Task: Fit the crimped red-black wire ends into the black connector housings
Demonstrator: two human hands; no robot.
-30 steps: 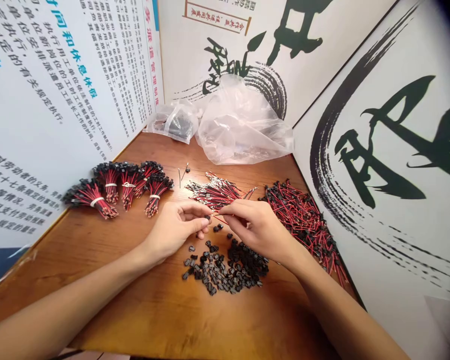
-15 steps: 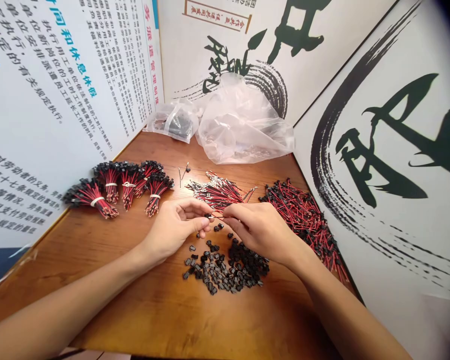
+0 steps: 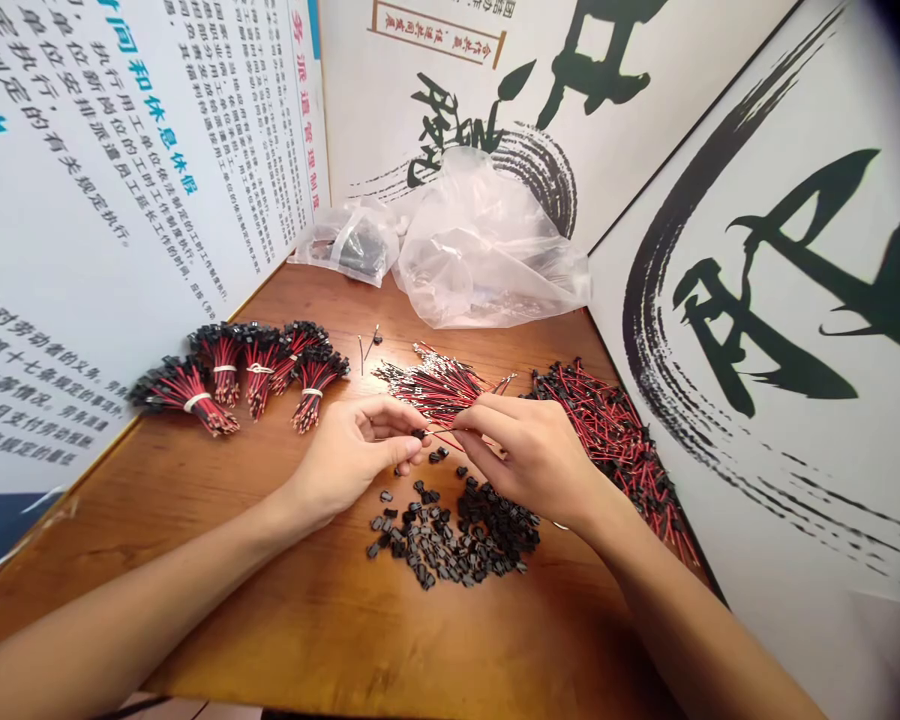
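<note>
Pinching connector (image 3: 419, 434) and wire (image 3: 441, 437) between both hands.

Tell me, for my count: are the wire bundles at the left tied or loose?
Tied: the wire bundles each wear a pale band.

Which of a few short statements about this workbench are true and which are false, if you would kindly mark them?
1. The left hand pinches a small black connector. True.
2. The banded wire bundles lie to the right of both hands. False: the banded wire bundles lie to the left of them.
3. The right hand holds a red wire at that connector. True.
4. The clear plastic bags lie at the table's near edge. False: the clear plastic bags sit in the far corner of the table.
5. The loose black connector pile lies nearer the person than the fingertips. True.
</note>
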